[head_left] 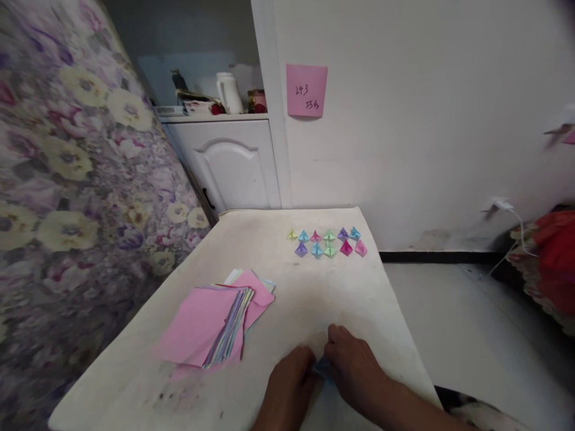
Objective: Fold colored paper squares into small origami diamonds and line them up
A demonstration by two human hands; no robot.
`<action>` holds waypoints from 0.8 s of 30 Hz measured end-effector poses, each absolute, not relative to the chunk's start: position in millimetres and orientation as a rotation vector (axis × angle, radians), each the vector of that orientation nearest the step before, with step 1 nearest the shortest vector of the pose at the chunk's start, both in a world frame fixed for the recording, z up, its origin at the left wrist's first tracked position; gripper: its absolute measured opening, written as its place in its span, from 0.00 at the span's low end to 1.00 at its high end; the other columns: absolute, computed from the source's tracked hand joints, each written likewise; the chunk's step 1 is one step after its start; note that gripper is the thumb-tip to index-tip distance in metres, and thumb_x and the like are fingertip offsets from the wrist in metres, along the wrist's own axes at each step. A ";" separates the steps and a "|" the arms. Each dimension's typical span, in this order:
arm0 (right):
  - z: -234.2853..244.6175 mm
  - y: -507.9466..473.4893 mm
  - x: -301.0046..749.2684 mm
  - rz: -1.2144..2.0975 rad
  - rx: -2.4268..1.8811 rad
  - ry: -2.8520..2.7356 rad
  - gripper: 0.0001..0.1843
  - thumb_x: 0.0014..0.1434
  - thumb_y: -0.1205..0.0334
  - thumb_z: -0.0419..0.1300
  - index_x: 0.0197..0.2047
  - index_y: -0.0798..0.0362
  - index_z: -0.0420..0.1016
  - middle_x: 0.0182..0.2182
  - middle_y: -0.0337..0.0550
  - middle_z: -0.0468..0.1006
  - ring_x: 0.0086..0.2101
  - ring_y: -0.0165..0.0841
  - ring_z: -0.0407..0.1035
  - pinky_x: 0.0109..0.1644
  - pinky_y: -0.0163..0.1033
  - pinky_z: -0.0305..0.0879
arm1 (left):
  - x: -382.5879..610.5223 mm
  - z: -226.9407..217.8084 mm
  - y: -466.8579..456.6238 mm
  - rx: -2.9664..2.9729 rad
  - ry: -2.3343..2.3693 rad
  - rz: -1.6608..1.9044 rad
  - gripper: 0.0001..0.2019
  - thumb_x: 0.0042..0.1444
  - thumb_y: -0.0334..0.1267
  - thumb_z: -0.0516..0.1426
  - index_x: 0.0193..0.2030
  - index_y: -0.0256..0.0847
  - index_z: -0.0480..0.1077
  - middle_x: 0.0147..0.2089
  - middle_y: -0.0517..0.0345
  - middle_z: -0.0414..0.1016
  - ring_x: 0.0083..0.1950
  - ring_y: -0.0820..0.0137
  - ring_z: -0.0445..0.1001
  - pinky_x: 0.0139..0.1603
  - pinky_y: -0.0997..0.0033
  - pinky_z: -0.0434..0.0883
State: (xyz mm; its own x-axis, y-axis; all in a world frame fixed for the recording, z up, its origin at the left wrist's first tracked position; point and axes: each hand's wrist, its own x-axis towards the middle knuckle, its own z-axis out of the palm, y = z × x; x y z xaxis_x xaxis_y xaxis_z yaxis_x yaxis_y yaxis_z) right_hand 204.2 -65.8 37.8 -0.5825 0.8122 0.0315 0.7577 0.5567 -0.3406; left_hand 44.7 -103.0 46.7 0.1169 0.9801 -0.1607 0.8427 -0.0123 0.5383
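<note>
Low in the view, a small piece of blue paper (323, 367) shows between my two hands, just over the table near its front. My left hand (291, 378) grips its left side with fingers bent in. On the other side, my right hand (353, 362) pinches the paper with its fingers curled. Most of the paper is hidden by the fingers, so its folds cannot be made out. To the left lies a stack of coloured paper sheets (202, 323), pink on top. Farther back, two rows of small folded paper pieces (330, 248) in several colours sit on the table.
A pale cloth covers the table (287, 311). Flowered curtain (67, 197) hangs along the left. Behind stands a white cabinet (229, 161) with a white jug (229, 93) on its shelf. A pink note (306, 90) is on the wall; a charger (501, 204) is plugged in at right.
</note>
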 end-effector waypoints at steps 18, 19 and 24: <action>55.8 -44.9 206.8 0.346 -1.341 -2.572 0.11 0.57 0.72 0.52 0.24 0.53 0.65 0.29 0.38 0.66 0.30 0.29 0.62 0.29 0.34 0.48 | 31.2 59.4 -104.5 1.866 1.816 0.205 0.09 0.49 0.30 0.50 0.34 0.44 0.69 0.36 0.59 0.75 0.37 0.67 0.71 0.36 0.71 0.60; 55.4 -43.9 206.3 0.362 -1.337 -2.579 0.10 0.56 0.72 0.52 0.24 0.53 0.65 0.29 0.38 0.67 0.30 0.29 0.62 0.29 0.34 0.49 | 31.4 61.5 -104.9 1.862 1.816 0.201 0.09 0.49 0.30 0.50 0.34 0.44 0.69 0.36 0.58 0.75 0.38 0.66 0.72 0.36 0.71 0.61; 58.6 -34.7 213.7 0.418 -1.339 -2.519 0.08 0.54 0.71 0.54 0.26 0.52 0.70 0.31 0.38 0.68 0.32 0.29 0.64 0.31 0.31 0.53 | 33.1 71.2 -103.9 1.862 1.840 0.154 0.11 0.47 0.28 0.50 0.34 0.43 0.68 0.36 0.58 0.75 0.38 0.67 0.72 0.37 0.72 0.61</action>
